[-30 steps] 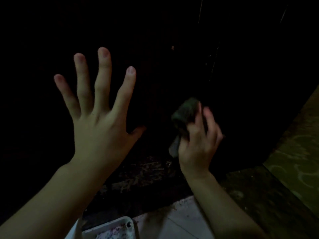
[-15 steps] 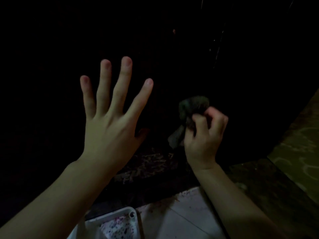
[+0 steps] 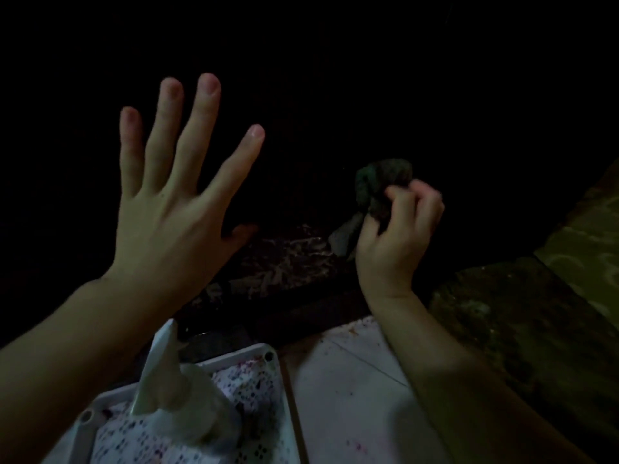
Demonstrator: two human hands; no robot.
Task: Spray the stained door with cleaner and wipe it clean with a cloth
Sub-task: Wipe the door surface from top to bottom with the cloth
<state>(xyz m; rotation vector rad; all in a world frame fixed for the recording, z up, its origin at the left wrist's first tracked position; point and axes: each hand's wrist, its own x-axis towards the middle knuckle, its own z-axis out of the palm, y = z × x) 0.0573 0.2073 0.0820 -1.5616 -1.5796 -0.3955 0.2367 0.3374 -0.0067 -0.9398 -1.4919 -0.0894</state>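
The door fills the upper view and is almost black in the dim light; pale streaky stains show low on it between my hands. My left hand is spread flat with straight fingers against the door at the left. My right hand grips a bunched dark cloth against the door to the right of the stains. A white spray bottle stands below my left forearm, nozzle pointing up.
A white perforated basket with pink specks sits on the floor at the bottom, holding the bottle. Pale floor tiles lie to its right. A dark stained threshold and greenish patterned floor run along the right.
The view has tilted down, bringing the basket and spray bottle into sight. My right hand's fingers have curled tighter round the cloth. My left hand stays spread on the door.
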